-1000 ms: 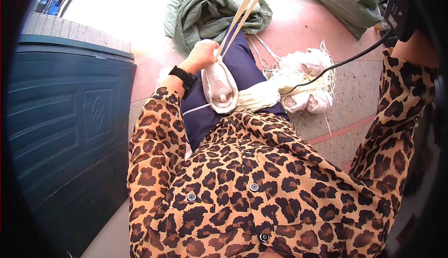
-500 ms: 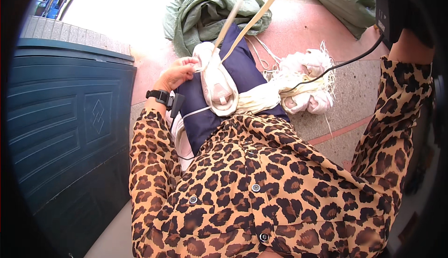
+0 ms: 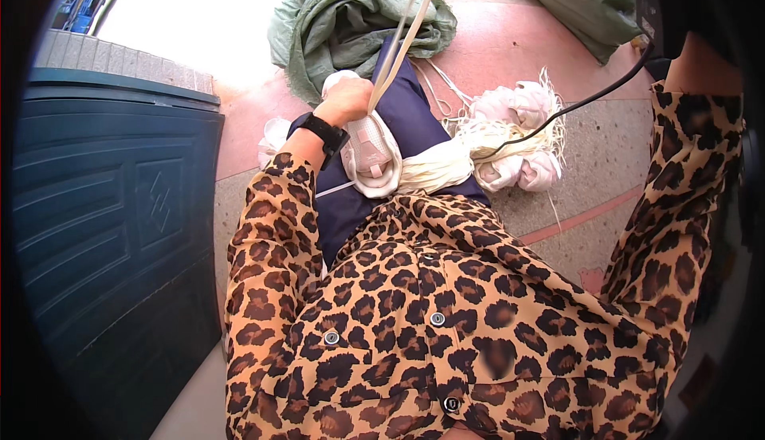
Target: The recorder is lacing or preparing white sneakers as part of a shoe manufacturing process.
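A pale pink-and-white sneaker [image 3: 373, 152] rests on my dark blue trouser leg, its heel toward me. My left hand [image 3: 348, 99] lies over its front part, back upward and fingers curled in. What those fingers grip is hidden. Beside that hand, two cream laces [image 3: 402, 46] run taut up from the shoe and out at the top edge. My right forearm [image 3: 705, 70] is raised at the upper right, a black device at its wrist; the hand itself does not show. A bundle of cream laces [image 3: 438, 165] lies across my lap beside the shoe.
More pale pink shoes [image 3: 518, 105] lie on the floor at right, among loose laces. A green sack [image 3: 351, 26] is crumpled ahead, and another green sack [image 3: 586, 6] stands at upper right. A black cable [image 3: 594, 99] crosses the right side. A dark blue panelled door [image 3: 119, 201] stands at left.
My left hand has moved right, from pinching a lace at the shoe's side to lying over the shoe, now closed. The two taut laces have drawn closer together.
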Tool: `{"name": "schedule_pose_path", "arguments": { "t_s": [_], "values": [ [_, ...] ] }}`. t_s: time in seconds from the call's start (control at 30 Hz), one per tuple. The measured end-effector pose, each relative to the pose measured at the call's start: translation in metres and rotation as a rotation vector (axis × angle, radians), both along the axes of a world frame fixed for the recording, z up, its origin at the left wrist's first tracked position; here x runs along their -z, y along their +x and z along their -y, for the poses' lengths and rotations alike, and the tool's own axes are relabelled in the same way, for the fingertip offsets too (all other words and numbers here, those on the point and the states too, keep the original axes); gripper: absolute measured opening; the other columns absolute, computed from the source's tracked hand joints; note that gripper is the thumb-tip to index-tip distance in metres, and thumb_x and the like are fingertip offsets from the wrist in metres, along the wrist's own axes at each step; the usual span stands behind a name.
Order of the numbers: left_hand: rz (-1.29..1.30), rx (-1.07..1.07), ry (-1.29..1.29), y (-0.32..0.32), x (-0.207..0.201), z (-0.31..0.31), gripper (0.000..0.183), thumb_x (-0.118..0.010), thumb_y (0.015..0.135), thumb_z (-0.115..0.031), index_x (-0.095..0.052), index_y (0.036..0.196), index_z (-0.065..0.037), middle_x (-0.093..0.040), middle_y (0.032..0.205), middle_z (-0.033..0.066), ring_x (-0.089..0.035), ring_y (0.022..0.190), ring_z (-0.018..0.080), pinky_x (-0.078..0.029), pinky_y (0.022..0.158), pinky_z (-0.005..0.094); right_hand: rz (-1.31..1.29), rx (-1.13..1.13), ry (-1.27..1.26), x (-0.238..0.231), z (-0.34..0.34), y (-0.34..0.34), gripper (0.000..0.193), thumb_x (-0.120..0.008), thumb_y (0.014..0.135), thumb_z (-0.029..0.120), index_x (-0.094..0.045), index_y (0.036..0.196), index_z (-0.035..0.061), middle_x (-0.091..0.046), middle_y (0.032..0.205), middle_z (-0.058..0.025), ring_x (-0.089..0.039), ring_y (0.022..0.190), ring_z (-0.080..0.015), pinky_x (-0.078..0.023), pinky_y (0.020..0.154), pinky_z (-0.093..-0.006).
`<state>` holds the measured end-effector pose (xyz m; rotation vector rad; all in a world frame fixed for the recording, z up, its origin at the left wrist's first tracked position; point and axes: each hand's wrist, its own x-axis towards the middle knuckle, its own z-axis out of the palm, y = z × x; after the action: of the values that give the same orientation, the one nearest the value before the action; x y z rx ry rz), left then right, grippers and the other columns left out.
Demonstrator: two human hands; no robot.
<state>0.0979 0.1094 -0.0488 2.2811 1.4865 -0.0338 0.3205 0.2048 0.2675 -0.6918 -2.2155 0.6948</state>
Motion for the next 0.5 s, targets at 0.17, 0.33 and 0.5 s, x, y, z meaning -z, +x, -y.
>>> {"name": "schedule_pose_path", "arguments": {
  "t_s": [0.17,0.33,0.5],
  "values": [
    [-0.082,0.039,-0.096,0.006,-0.009,-0.005,0.021,-0.059,0.070,-0.022,-0.064,0.072,-0.001,-0.062,0.072,0.0212,-0.063,0.072,0.0353,-0.049,0.064,0.0420,-0.019,0.001,-0.016,-0.003,-0.003,0.001,0.019,-0.052,0.087,0.015,-0.061,0.096,0.0021,-0.062,0.082,-0.0039,-0.059,0.068,-0.0125,-0.048,0.063,-0.0273],
    [0.006,0.076,-0.214,0.017,-0.024,-0.014,0.038,-0.062,0.071,-0.038,-0.064,0.074,0.000,-0.063,0.070,0.0181,-0.063,0.071,0.0306,-0.048,0.064,0.0386,-0.035,0.011,-0.049,-0.006,-0.005,0.004,0.019,-0.052,0.087,0.016,-0.061,0.096,0.0019,-0.062,0.083,-0.0041,-0.059,0.068,-0.0126,-0.048,0.063,-0.0275],
    [0.171,-0.205,-0.292,-0.002,-0.002,-0.012,0.029,-0.064,0.073,-0.028,-0.065,0.079,0.001,-0.063,0.074,0.0211,-0.063,0.070,0.0336,-0.047,0.065,0.0408,-0.069,0.007,-0.087,-0.008,-0.009,0.008,0.020,-0.052,0.087,0.017,-0.061,0.096,0.0017,-0.062,0.083,-0.0043,-0.059,0.068,-0.0127,-0.048,0.063,-0.0277]
  ]
}}
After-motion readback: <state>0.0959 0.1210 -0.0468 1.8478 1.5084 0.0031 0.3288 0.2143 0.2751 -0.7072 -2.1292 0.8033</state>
